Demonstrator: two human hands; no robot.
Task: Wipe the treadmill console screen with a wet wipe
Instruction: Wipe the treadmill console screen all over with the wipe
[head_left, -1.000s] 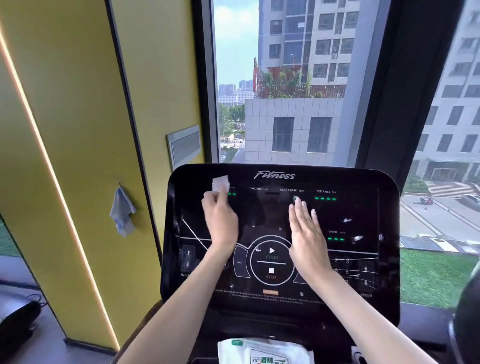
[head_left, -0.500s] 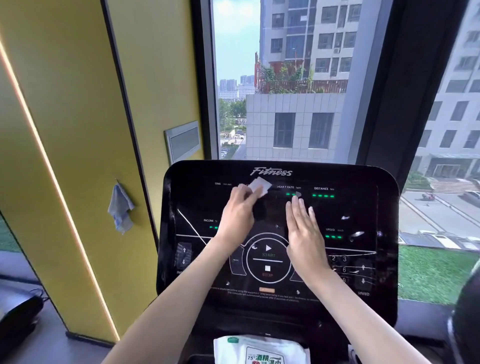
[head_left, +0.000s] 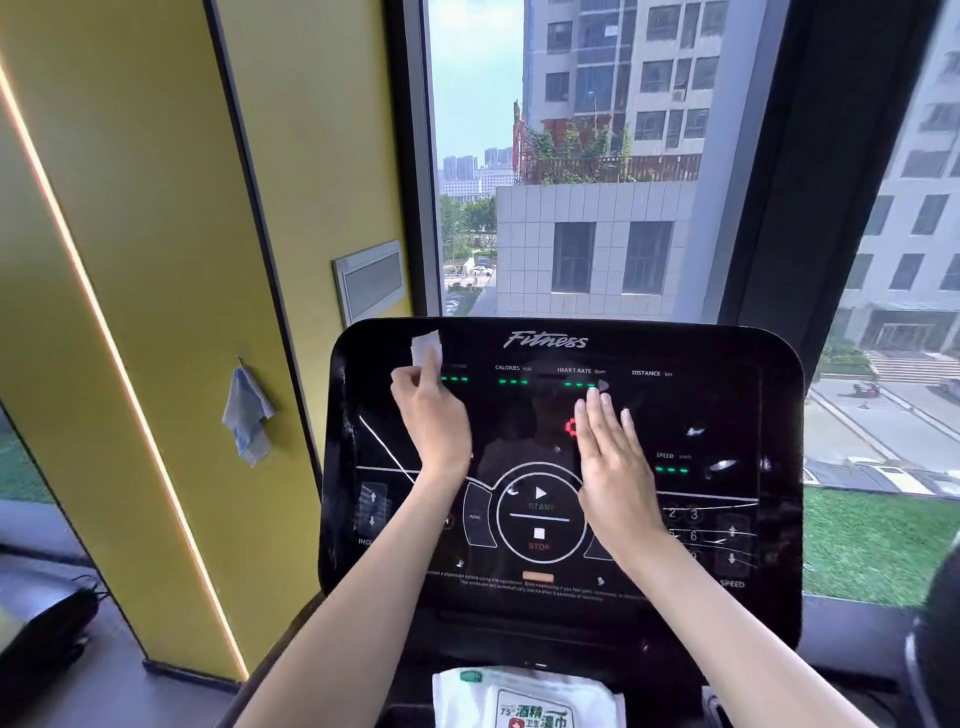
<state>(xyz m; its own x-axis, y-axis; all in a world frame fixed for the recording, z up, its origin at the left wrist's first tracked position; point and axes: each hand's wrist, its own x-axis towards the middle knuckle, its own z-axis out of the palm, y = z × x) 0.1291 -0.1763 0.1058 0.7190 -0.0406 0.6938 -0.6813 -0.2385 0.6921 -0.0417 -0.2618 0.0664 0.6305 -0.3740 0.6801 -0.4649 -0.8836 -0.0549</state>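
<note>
White wet wipe (head_left: 427, 347) is pinched in the left hand (head_left: 436, 418) and lies against the upper left corner of the black treadmill console screen (head_left: 524, 421). Right hand (head_left: 613, 460) lies flat on the screen's middle, fingers straight, holding nothing. A wipe pack (head_left: 527, 699) rests below the console.

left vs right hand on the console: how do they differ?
The left hand holds the wet wipe with curled fingers; the right hand holds nothing, its fingers straight. The left hand is at the upper left of the console screen; the right hand lies flat near its middle. Both are against the screen.
</note>
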